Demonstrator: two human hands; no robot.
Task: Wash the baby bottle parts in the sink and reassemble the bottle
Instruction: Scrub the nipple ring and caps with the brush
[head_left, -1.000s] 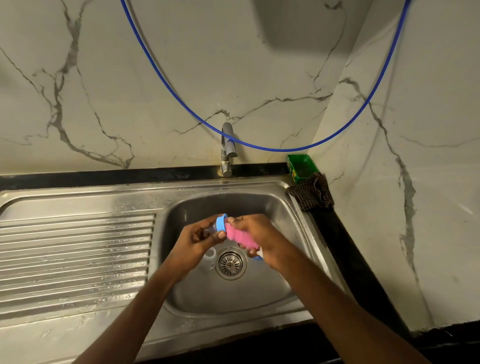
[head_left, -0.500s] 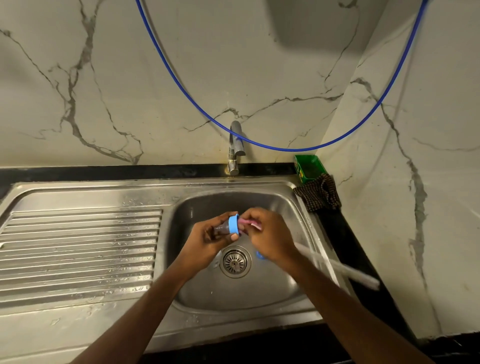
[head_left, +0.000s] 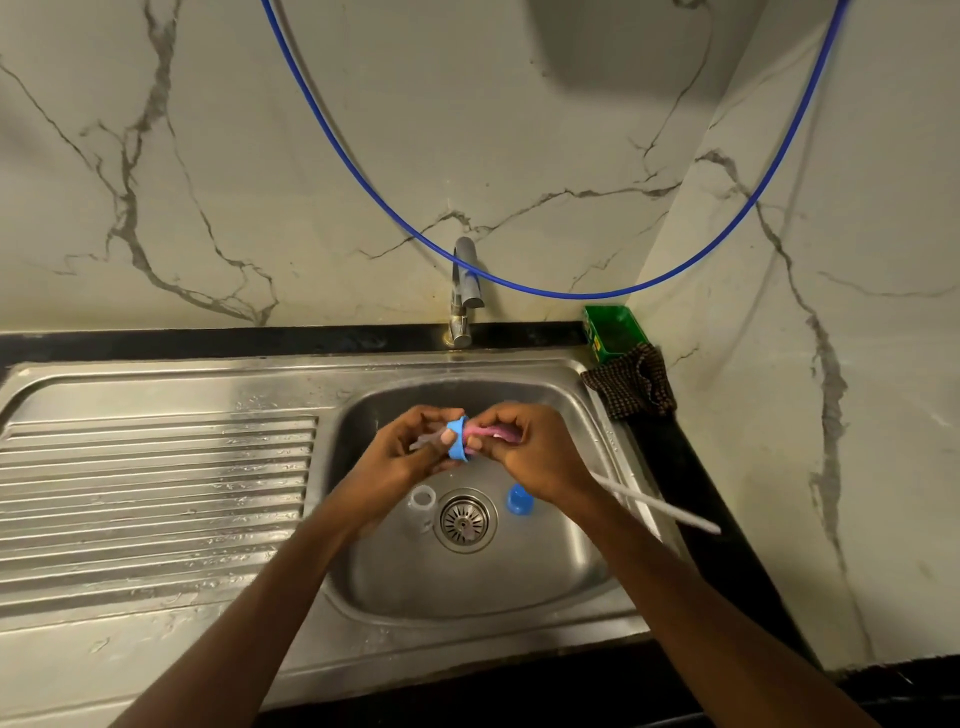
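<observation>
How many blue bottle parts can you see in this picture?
2. A blue ring is held in the left hand over the sink; a blue cap lies on the sink floor, right of the drain. More may be hidden.

- The back wall (head_left: 363, 156) and the right wall (head_left: 857, 364) are pale stone with thin grey cracks, and they meet in a corner.
- A blue hose (head_left: 571, 296) hangs in a big loop across both walls.
- A grey shadow (head_left: 623, 47) sits high on the back wall.
- A black counter (head_left: 208, 343) holds a shiny steel sink (head_left: 156, 493).
- A steel tap (head_left: 464, 291) stands at the sink's back edge.
- A green box (head_left: 613, 332) and a dark checked cloth (head_left: 634, 387) sit in the counter's back right corner.
</observation>
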